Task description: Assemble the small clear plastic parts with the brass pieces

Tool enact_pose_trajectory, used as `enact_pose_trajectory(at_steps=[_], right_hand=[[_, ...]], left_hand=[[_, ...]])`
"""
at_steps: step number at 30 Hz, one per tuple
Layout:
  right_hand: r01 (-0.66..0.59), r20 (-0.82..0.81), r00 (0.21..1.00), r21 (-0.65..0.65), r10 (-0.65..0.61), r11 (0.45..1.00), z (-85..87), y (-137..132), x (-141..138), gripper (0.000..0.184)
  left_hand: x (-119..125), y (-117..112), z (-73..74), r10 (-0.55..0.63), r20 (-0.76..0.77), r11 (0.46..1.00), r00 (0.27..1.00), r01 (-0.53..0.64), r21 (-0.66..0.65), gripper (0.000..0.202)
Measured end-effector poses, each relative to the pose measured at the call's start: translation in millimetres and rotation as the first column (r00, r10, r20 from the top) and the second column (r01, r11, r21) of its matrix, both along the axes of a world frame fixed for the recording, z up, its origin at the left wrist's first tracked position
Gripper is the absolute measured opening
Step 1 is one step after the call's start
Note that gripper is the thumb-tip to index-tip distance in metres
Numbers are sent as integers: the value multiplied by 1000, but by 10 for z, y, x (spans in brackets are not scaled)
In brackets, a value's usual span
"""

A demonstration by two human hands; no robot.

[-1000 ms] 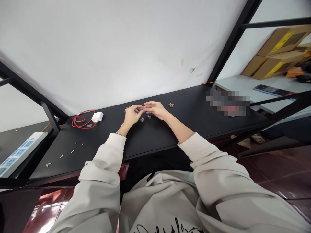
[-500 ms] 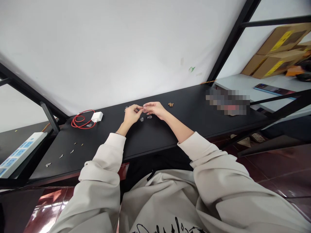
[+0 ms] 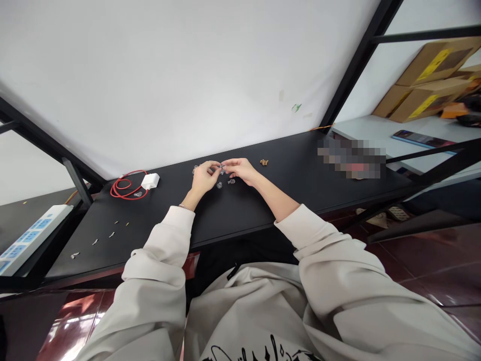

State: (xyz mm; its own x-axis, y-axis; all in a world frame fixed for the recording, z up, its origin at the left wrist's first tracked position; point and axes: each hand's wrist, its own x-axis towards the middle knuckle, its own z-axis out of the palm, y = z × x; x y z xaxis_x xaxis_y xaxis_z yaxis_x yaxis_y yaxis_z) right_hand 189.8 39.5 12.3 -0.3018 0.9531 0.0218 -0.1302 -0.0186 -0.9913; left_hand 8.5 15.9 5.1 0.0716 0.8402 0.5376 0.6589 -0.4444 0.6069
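My left hand (image 3: 204, 176) and my right hand (image 3: 243, 171) meet over the black tabletop. Between their fingertips is a small clear glass bottle (image 3: 222, 171), with the thumb and fingers of each hand closed on it; its detail is too small to make out. Just below the hands lie two more small clear bottles, one round-looking (image 3: 219, 185) and one on its side (image 3: 231, 181). Further clear pieces (image 3: 195, 169) are partly hidden behind my left hand. To the right of my right hand sits a little heap of tan cork stoppers (image 3: 264, 162).
A white charger (image 3: 150, 181) with a coiled red cable (image 3: 124, 186) lies left on the black table (image 3: 240, 220). Several tiny metallic scraps (image 3: 95, 241) are scattered at front left. A power strip (image 3: 33, 238) stands beyond the left edge. A blurred-out item (image 3: 351, 158) lies at right.
The fingers have shifted slightly around the small clear bottle, which shows more between them now. Both hands stay in nearly the same place.
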Motion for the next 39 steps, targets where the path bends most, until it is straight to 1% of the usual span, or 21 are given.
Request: enact_pose_trajectory(at_steps=[4, 13, 18, 25, 28, 31, 33, 39], right_hand=[[10, -20, 1000, -3, -10, 1000, 4, -3, 4, 20], [-1, -56, 998, 5, 2, 1000, 17, -5, 9, 28], [-30, -40, 999, 22, 31, 999, 24, -12, 20, 33], [-67, 2, 998, 45, 67, 997, 24, -14, 36, 33], [-68, 60, 996, 103, 62, 992, -5, -3, 27, 33], [-74, 136, 990, 219, 45, 973, -59, 28, 5, 28], [-90, 180, 983, 274, 41, 957, -101, 58, -6, 25], [-162, 247, 966, 320, 83, 933, -195, 131, 4, 32]], left_hand=[[1, -13, 10, -3, 4, 1000, 1000, 3, -27, 15], [-5, -9, 14, 23, -35, 999, 999, -25, -37, 18], [-12, -4, 10, 48, -48, 998, 998, -50, -44, 21], [-26, 14, -9, 48, -57, 997, 997, -51, -51, 24], [-31, 17, -14, 38, -59, 997, 998, -42, -64, 24], [-38, 19, -21, 27, -72, 995, 997, -34, -96, 25], [-44, 21, -26, 29, -80, 992, 996, -39, -117, 25], [-57, 32, -25, 56, -85, 992, 995, -65, -109, 24]])
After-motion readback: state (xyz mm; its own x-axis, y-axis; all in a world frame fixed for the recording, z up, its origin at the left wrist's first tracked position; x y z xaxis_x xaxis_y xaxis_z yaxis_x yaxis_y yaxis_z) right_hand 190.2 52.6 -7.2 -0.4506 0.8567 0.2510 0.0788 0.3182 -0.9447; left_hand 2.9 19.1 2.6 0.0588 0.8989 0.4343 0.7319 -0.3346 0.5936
